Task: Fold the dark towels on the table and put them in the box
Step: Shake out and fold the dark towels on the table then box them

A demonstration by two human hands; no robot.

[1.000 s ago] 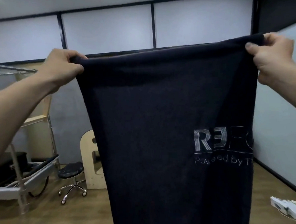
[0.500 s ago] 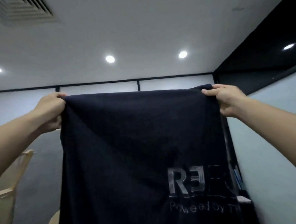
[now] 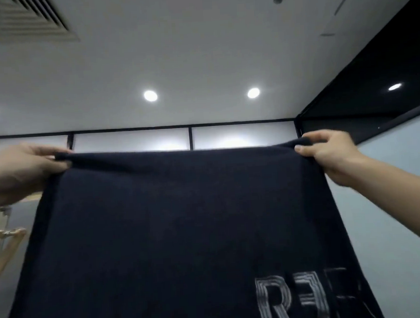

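Both hands — left hand point(image 3: 20, 173), right hand point(image 3: 331, 151) — pinch dark towel point(image 3: 171, 235); bottom cut off.

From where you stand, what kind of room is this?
Probably an office or studio room: recessed lights and an air vent in the ceiling, and frosted wall panels in dark frames.

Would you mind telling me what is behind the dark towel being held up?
Above the dark towel, frosted wall panels and ceiling lights show. Whatever stands lower behind it is hidden.
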